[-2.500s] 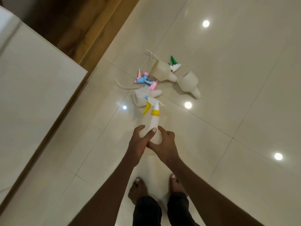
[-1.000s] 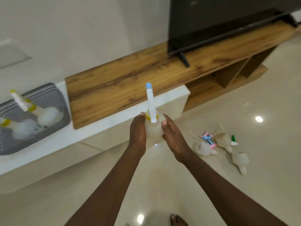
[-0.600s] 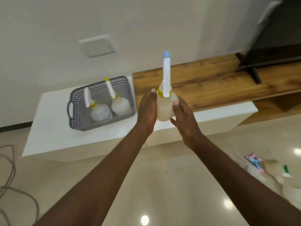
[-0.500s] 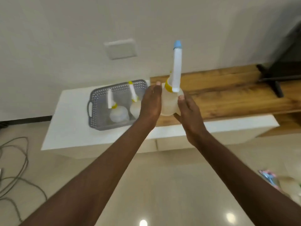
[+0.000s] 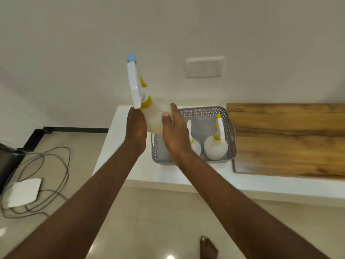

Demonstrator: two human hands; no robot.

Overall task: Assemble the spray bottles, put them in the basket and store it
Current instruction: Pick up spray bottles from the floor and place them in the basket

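Grey cables loop on the floor at far left around a white box. Right of them, over the left end of the white ledge, both hands hold one spray bottle in the air. The left hand lies along the bottle's left side, fingers wrapped behind it. The bottle sits between the two palms, tilted left, its yellow collar and white head with a blue tip rising above the left hand. The right hand clasps the bottle's right side, thumb across the front and fingers curled round the far side. So both hands are closed on the bottle, which hangs above and just left of the basket. That grey basket stands on the ledge, partly hidden by the right hand. Inside it two more bottles stand upright, side by side. Right of the basket lies a wooden shelf. A bare foot shows at the bottom.
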